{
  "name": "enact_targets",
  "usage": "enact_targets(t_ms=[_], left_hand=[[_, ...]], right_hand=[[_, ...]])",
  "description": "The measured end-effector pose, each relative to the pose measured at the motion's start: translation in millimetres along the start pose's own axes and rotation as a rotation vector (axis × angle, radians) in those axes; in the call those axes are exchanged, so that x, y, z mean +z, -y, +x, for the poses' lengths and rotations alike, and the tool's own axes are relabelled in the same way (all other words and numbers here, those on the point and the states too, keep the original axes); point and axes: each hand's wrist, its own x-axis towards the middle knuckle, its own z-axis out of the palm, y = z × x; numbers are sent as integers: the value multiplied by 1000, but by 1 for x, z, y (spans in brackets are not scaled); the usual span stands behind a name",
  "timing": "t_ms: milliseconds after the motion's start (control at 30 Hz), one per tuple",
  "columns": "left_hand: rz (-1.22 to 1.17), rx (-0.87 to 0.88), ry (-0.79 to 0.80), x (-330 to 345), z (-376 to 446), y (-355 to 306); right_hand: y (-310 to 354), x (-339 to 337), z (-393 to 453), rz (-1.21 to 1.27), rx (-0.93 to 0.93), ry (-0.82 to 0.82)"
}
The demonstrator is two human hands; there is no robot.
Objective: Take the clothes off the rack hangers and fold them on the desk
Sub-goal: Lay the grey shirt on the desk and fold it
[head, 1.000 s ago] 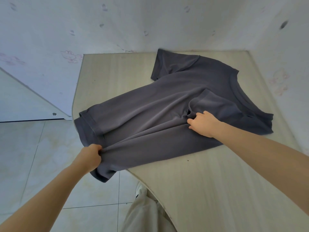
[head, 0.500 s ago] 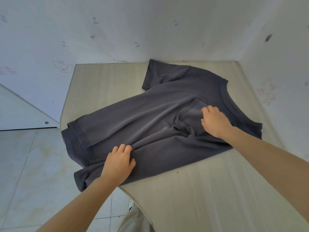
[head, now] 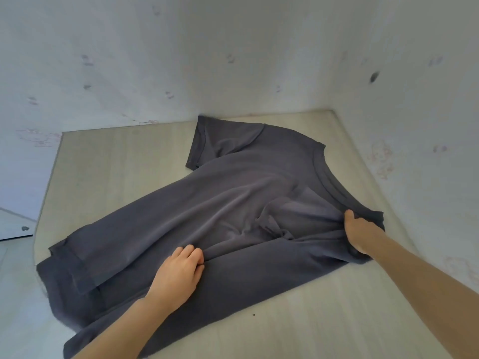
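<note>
Folding step on a dark grey T-shirt [head: 233, 203], which lies spread on the desk [head: 116, 164], off the hanger; both hands on the cloth.

Left to right: the shirt's hem end hangs over the desk's left edge, with the far sleeve [head: 207, 141] flat near the wall. The left hand [head: 178, 275] has its fingers curled, pinching a ridge of fabric mid-body. The right hand [head: 360, 234] grips the bunched near shoulder beside the collar [head: 326, 177], thumb on top and fingers tucked under the cloth. Judgement: a lengthwise fold of the near side is underway. The next move needs both pinches lifted together and carried across, then the crumpled middle smoothed flat.
</note>
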Motion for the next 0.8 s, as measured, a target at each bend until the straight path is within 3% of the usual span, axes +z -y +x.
enact_targets(t_ms=[100, 200, 333, 433, 467, 533, 667, 800], left_hand=[[-22, 100, 70, -6, 16, -3], [-12, 140, 138, -8, 33, -10], [50, 116, 311, -22, 63, -21], [41, -14, 570, -46, 94, -34], [-20, -71, 590, -53, 105, -36], [-153, -143, 454, -64, 132, -34], [-245, -201, 0, -78, 191, -24], [-210, -243, -69, -78, 233, -18]], right_hand=[[-21, 3, -3, 107, 168, 48], [-32, -4, -10, 69, 182, 132], [-33, -20, -4, -64, -3, 174], [-18, -41, 5, -100, -123, 96], [-12, -47, 11, -88, -144, 84], [-1, -58, 28, -28, -178, 51], [28, -84, 73, 55, -232, -52], [60, -109, 118, 79, -255, -74]])
